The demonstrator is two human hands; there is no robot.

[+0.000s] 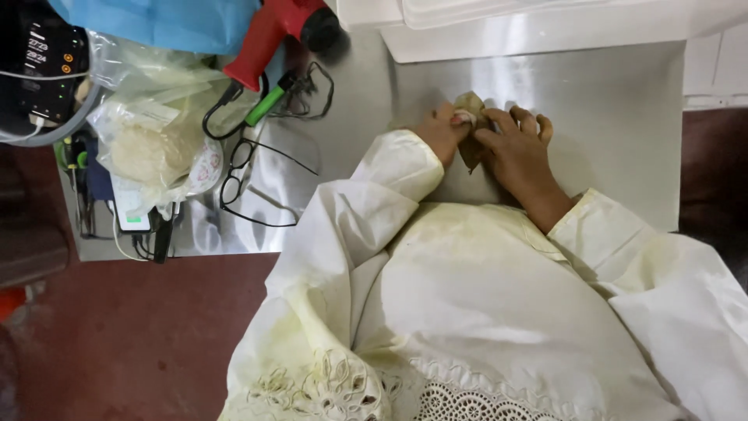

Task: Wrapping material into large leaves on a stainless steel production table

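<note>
Both of my hands meet on a shiny steel worktop (pixel 615 117) and pinch a small tan piece of dough-like material (pixel 471 148). My left hand (pixel 441 131) grips its upper left edge with thumb and fingertips. My right hand (pixel 520 152) holds its right side, fingers curled over the top. Most of the piece is hidden between the hands. My cream sleeves and a cream garment with a lace hem fill the lower part of the view.
At the left of the worktop lie black-framed eyeglasses (pixel 238 175), a clear plastic bag of pale material (pixel 152 140), a red tool with a green-tipped cable (pixel 269 39) and dark cables. A white container (pixel 538 27) stands at the far edge. The floor (pixel 140 335) is dark red.
</note>
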